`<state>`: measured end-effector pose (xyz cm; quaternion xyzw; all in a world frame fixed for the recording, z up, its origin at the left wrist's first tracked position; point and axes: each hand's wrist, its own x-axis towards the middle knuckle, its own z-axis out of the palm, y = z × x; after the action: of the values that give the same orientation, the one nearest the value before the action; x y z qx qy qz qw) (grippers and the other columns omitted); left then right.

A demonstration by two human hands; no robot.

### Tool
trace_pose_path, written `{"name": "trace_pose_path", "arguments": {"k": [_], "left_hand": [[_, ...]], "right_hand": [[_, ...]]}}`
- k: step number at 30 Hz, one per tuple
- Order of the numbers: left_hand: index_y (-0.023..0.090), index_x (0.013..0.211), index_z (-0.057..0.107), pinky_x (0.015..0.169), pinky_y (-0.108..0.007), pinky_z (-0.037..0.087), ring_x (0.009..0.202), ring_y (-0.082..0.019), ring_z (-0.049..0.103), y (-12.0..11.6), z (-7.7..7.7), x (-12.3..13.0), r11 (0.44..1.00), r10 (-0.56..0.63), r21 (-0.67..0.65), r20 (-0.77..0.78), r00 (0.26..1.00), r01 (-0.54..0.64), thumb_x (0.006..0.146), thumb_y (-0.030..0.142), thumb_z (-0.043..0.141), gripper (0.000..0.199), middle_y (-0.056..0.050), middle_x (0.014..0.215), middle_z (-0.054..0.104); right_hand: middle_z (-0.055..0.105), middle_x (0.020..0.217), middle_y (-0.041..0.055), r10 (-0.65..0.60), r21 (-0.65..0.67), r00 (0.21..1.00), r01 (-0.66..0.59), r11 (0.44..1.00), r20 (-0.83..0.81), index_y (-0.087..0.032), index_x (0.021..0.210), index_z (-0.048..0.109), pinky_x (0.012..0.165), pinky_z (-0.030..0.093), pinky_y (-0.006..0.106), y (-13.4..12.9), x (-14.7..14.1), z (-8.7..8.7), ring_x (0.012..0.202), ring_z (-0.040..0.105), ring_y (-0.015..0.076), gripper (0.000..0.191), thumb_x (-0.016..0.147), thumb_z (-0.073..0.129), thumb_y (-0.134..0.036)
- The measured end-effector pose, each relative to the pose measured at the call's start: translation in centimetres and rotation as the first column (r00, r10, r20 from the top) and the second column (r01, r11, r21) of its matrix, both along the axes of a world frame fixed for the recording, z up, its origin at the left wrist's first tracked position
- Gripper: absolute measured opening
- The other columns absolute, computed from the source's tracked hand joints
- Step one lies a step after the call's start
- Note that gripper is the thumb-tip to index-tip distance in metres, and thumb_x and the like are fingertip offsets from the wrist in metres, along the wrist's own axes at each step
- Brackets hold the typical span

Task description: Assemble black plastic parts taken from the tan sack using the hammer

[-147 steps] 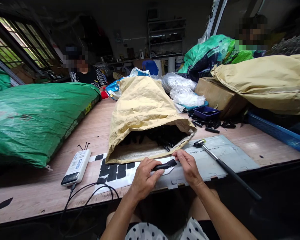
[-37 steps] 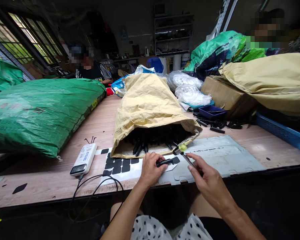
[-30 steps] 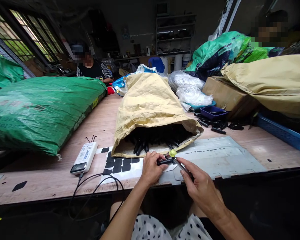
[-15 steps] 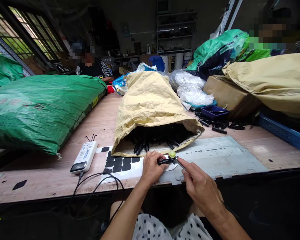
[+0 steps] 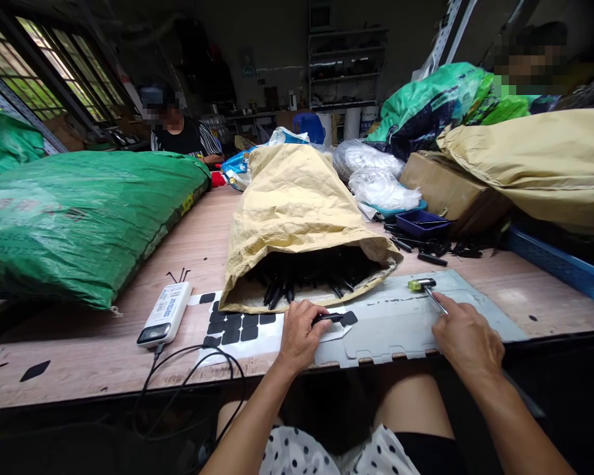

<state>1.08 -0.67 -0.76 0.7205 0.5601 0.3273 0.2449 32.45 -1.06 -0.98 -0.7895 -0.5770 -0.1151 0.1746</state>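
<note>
My left hand [image 5: 301, 335] is closed round a slim black part [image 5: 329, 317] that lies low over the white sheet, in front of the open paper sack [image 5: 294, 198]. Dark parts [image 5: 280, 287] show in the sack's mouth. A black square patch [image 5: 348, 319] is at the tip of the held part. Further right, my right hand [image 5: 468, 340] grips the metal handle of a small hammer [image 5: 422, 284] with a yellow-green and black head, over the grey mat [image 5: 400, 330]. Black squares [image 5: 232, 328] cover the sheet left of my left hand.
A white power bank [image 5: 164, 313] with a black cable lies left, beside a big green sack [image 5: 89, 218]. At right are a blue tray [image 5: 559, 260], a purple box [image 5: 422, 223] and loose black parts. Two people are beyond the table.
My right hand has moved right with the hammer, away from the black part. My left hand has hardly moved and still holds that part.
</note>
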Motion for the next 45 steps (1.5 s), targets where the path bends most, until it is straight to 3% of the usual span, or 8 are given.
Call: {"name": "trace_pose_path", "arguments": {"k": [5, 8, 11, 14, 22, 31, 39, 45], "left_hand": [[0.024, 0.099, 0.071, 0.089, -0.037, 0.037, 0.097, -0.022, 0.051, -0.1, 0.0, 0.0, 1.0, -0.018, 0.026, -0.021, 1.0, 0.018, 0.096, 0.028, 0.057, 0.015, -0.001, 0.095, 0.067], [0.024, 0.097, 0.071, 0.087, -0.037, 0.036, 0.095, -0.022, 0.051, -0.1, -0.1, 0.0, 0.999, -0.019, 0.027, -0.047, 0.999, 0.02, 0.098, 0.029, 0.053, 0.018, -0.001, 0.093, 0.066], [0.024, 0.097, 0.071, 0.087, -0.037, 0.035, 0.095, -0.022, 0.05, -0.1, -0.2, 0.0, 0.999, -0.024, 0.03, -0.066, 0.998, 0.026, 0.1, 0.03, 0.05, 0.021, -0.001, 0.092, 0.066], [0.024, 0.098, 0.07, 0.087, -0.038, 0.034, 0.095, -0.021, 0.05, -0.1, -0.3, -0.1, 0.999, -0.031, 0.035, -0.078, 0.996, 0.034, 0.102, 0.03, 0.048, 0.023, -0.001, 0.092, 0.066], [0.022, 0.097, 0.069, 0.086, -0.038, 0.035, 0.096, -0.022, 0.049, 0.0, -0.6, 0.0, 0.999, -0.026, 0.034, -0.131, 0.991, 0.031, 0.101, 0.028, 0.049, 0.022, -0.002, 0.094, 0.066], [0.023, 0.097, 0.069, 0.087, -0.039, 0.035, 0.096, -0.022, 0.049, -0.1, -0.5, 0.0, 0.999, -0.025, 0.042, -0.134, 0.991, 0.031, 0.103, 0.03, 0.044, 0.027, -0.002, 0.094, 0.065], [0.025, 0.102, 0.068, 0.089, -0.039, 0.037, 0.099, -0.023, 0.053, -0.3, 0.0, -0.1, 0.996, -0.042, 0.07, -0.104, 0.994, 0.049, 0.096, 0.032, 0.058, 0.015, -0.002, 0.098, 0.066], [0.025, 0.104, 0.068, 0.089, -0.04, 0.037, 0.1, -0.023, 0.052, -0.3, -0.3, 0.0, 0.994, -0.046, 0.087, -0.142, 0.989, 0.059, 0.097, 0.03, 0.057, 0.014, -0.003, 0.099, 0.066]], "right_hand": [[0.065, 0.105, 0.0163, 0.015, 0.109, 0.999, -0.019, 0.994, 0.034, -0.021, 0.118, 0.072, 0.071, 0.041, 0.043, 0.6, -1.3, 0.0, 0.094, 0.056, 0.0332, 0.036, 0.086, 0.055, -0.02], [0.065, 0.107, 0.0137, 0.266, 0.199, 0.962, -0.248, 0.948, -0.066, -0.019, 0.116, 0.07, 0.08, 0.044, 0.044, 0.4, -4.2, 0.9, 0.098, 0.055, 0.0308, 0.031, 0.09, 0.055, -0.024], [0.067, 0.098, 0.0075, 0.651, 0.189, 0.7, -0.625, 0.757, -0.294, -0.022, 0.118, 0.065, 0.084, 0.045, 0.038, 0.3, -7.7, 1.7, 0.095, 0.057, 0.024, 0.027, 0.095, 0.055, -0.029], [0.066, 0.095, 0.0048, 0.746, 0.15, 0.547, -0.76, 0.633, -0.379, -0.024, 0.111, 0.064, 0.082, 0.044, 0.036, 0.4, -10.6, 1.8, 0.092, 0.056, 0.0225, 0.022, 0.092, 0.063, -0.035], [0.062, 0.079, 0.003, 0.772, 0.198, 0.515, -0.769, 0.608, -0.373, -0.02, 0.081, 0.057, 0.076, 0.037, 0.034, 2.1, -12.8, -0.2, 0.083, 0.051, 0.0207, 0.017, 0.096, 0.057, -0.027], [0.063, 0.087, 0.0018, 0.758, 0.233, 0.422, -0.776, 0.586, -0.497, -0.022, 0.093, 0.061, 0.078, 0.041, 0.034, 1.8, -11.9, -0.5, 0.085, 0.053, 0.0193, 0.008, 0.09, 0.066, -0.028], [0.064, 0.086, 0.0023, 0.767, 0.291, 0.412, -0.752, 0.591, -0.492, -0.022, 0.092, 0.06, 0.076, 0.042, 0.034, 1.7, -11.9, -0.7, 0.084, 0.054, 0.02, 0.006, 0.09, 0.066, -0.024], [0.065, 0.091, 0.0034, 0.796, 0.264, 0.397, -0.794, 0.548, -0.457, -0.022, 0.102, 0.063, 0.079, 0.041, 0.034, 1.8, -11.9, -0.8, 0.087, 0.054, 0.0203, 0.011, 0.091, 0.064, -0.022]]}}
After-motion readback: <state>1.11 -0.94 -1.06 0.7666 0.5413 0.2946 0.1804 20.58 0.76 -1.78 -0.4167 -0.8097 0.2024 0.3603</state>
